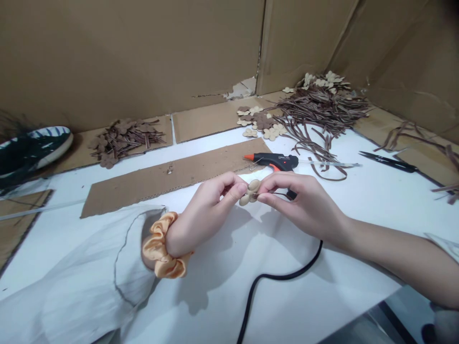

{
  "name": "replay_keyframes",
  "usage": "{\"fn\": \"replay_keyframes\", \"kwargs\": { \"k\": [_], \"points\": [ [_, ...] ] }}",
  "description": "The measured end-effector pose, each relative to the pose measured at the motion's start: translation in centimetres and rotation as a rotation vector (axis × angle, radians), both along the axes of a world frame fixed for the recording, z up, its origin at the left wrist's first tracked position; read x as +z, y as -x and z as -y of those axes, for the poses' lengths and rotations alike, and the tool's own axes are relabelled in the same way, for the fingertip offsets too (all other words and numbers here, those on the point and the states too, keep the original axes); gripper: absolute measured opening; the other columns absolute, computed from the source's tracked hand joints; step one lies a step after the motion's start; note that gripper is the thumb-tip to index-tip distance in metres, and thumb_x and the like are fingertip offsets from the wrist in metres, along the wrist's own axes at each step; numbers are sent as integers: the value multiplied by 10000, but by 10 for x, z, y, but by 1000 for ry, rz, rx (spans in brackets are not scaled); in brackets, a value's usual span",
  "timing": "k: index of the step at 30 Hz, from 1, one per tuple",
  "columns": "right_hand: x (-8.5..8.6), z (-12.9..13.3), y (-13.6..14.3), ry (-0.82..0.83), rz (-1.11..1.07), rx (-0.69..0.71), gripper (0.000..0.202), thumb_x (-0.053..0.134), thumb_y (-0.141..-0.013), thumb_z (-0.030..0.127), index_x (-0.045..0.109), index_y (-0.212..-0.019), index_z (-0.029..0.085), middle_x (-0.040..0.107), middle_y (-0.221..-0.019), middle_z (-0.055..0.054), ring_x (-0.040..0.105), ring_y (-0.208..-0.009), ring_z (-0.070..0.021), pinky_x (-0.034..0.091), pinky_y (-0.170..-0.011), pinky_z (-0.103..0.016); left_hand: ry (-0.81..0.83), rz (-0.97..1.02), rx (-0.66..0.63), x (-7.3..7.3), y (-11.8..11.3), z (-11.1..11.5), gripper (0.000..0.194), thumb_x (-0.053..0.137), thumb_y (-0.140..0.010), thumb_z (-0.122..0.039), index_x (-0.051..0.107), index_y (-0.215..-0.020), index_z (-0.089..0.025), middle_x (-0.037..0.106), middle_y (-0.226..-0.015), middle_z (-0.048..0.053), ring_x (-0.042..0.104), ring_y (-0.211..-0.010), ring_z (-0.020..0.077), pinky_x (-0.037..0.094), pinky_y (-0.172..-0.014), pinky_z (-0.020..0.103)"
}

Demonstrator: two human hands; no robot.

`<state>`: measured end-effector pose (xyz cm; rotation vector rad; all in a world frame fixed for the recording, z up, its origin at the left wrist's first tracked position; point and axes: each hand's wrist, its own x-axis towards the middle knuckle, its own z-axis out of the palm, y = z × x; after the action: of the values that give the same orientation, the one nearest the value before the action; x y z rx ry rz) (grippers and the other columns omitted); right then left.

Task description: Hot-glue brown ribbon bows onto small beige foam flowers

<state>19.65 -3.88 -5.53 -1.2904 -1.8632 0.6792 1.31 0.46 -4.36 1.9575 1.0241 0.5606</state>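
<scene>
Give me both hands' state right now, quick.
Left hand: closed, pinching the beige flower.
Right hand: closed, pinching the same flower from the other side.

A beige flower piece and a white tabletop contrast with a black glue gun, orange at the nozzle, with a red light. Brown strips, tan cardboard and a black cord join a peach scrunchie, a white sleeve and a dark shoe trimmed in blue-and-white stripes.

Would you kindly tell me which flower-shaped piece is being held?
The cream flower between left hand and right hand; the other flowers lie farther back.
</scene>
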Motion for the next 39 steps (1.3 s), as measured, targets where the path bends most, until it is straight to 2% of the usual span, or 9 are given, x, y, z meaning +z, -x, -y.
{"fn": "replay_keyframes", "kwargs": {
  "k": [16,23,39],
  "points": [
    [-1,1,0,-35,34,-7,134,589,-847,174,591,-714,190,692,-760,-7,623,-739,-153,425,-763,-298,2,10,-17,0,-2,3,255,425,-907,-302,539,-725,-166,557,-691,-16,475,-646,114,360,-601,220],
    [-3,2,1,-78,18,-3,124,588,-840,138,590,-721,173,683,-743,-4,613,-710,-126,434,-723,-258,-5,44,-30,-1,-2,2,247,440,-918,-286,532,-727,-160,530,-677,-31,452,-632,97,351,-597,207],
    [-2,4,2,-51,-10,-27,102,584,-839,139,610,-743,156,690,-759,-14,622,-717,-105,465,-688,-199,-31,100,-53,-5,-1,6,219,441,-931,-262,536,-765,-155,547,-718,-26,475,-661,91,368,-625,207]
  ]
}}
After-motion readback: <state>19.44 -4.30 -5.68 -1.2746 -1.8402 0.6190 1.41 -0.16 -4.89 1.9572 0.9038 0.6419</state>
